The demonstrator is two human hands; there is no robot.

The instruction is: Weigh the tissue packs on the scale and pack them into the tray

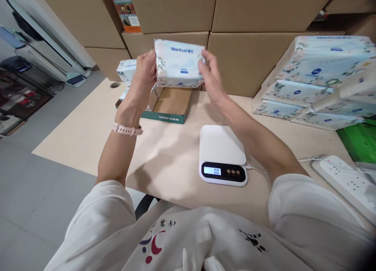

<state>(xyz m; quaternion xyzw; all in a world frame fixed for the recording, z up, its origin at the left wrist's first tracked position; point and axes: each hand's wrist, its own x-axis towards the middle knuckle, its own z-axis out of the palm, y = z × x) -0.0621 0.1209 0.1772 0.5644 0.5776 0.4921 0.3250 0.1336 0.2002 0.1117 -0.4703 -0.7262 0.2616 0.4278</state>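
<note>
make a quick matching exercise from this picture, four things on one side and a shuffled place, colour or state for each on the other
1. lifted Manhua pack
2. scale
3. wristband
4. open box

A. pink, around the left wrist
B. green front, brown inside
C. between the left hand and right hand
D. reading 0.0

Pairs: 1-C, 2-D, 3-A, 4-B

Scale (222, 155) sits on the near part of the table (167, 153), open box (164, 117) farther back to its left. Tissue pack (179, 63) is up between the left hand (147, 65) and right hand (210, 71). Stacked packs (299, 91) are far right, power strip (346, 184) nearer right, cardboard boxes (235, 63) behind it all.
</note>
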